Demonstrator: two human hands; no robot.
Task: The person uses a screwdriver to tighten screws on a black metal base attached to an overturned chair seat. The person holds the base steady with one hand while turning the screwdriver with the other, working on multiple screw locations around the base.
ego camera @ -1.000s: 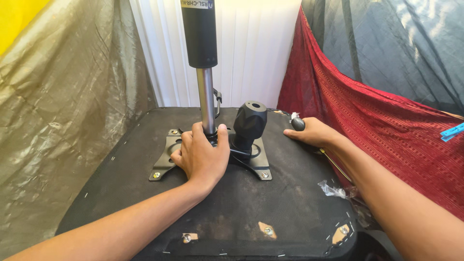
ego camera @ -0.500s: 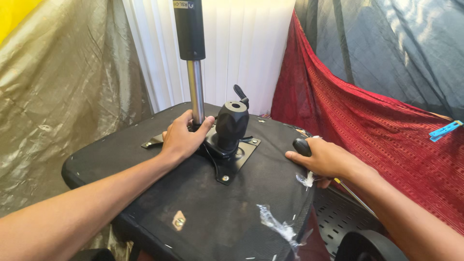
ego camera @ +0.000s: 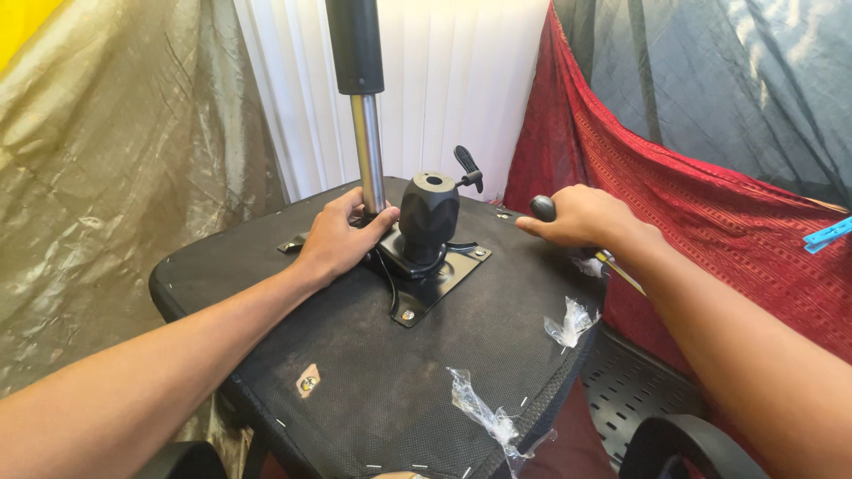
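Right hand (ego camera: 581, 217) has shifted up along the seat underside (ego camera: 355, 355) edge (dark knob (ego camera: 542, 208) at its fingertips); seat turned slightly.
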